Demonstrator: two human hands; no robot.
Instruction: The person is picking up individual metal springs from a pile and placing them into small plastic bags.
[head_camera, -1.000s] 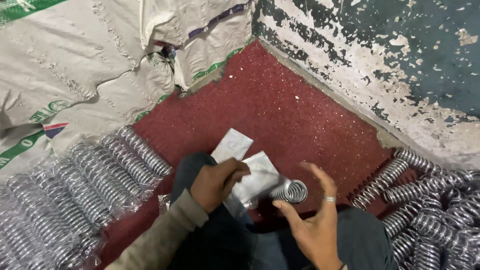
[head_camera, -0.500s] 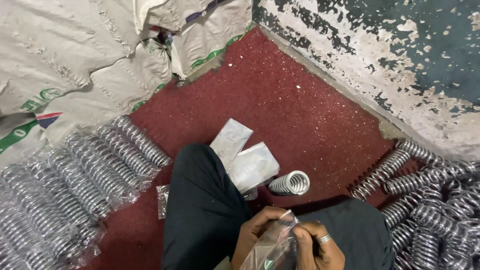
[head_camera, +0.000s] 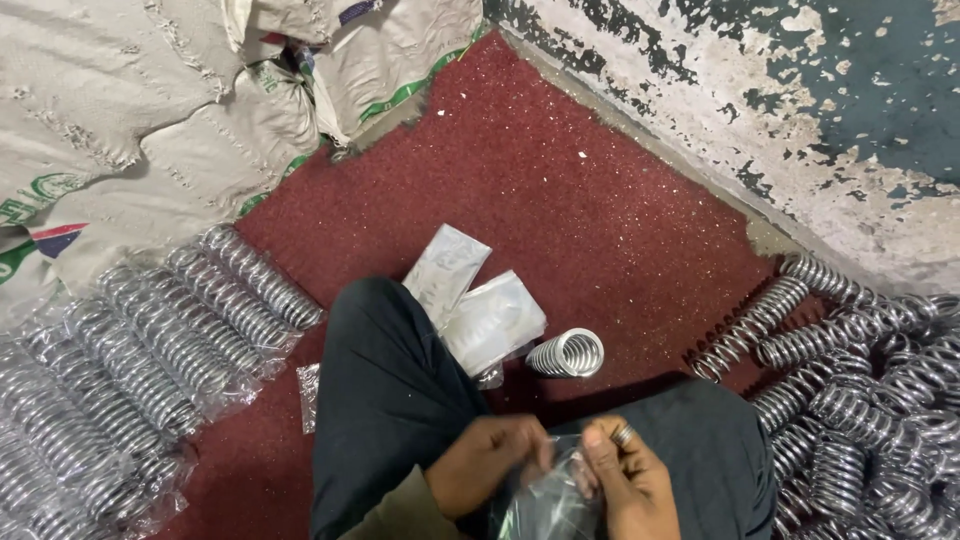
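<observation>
Fingers of both hands pinch a clear plastic bag (head_camera: 548, 500) above the lap: left hand (head_camera: 485, 470) on its left edge, right hand (head_camera: 630, 480) on its right. Short shiny metal coil spring (head_camera: 567, 353) lies on the red floor (head_camera: 560, 190) ahead, nearer the right hand, its axis pointing toward the person.

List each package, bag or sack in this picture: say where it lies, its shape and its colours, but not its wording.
Clear plastic bag: crumpled, between both hands, bottom centre.
Flat plastic pouches: whitish, rectangular, on red floor beyond the knee.
Woven sacks: beige with green and red print, piled upper left.
Bagged springs: silver coils in clear wrap, left.
</observation>
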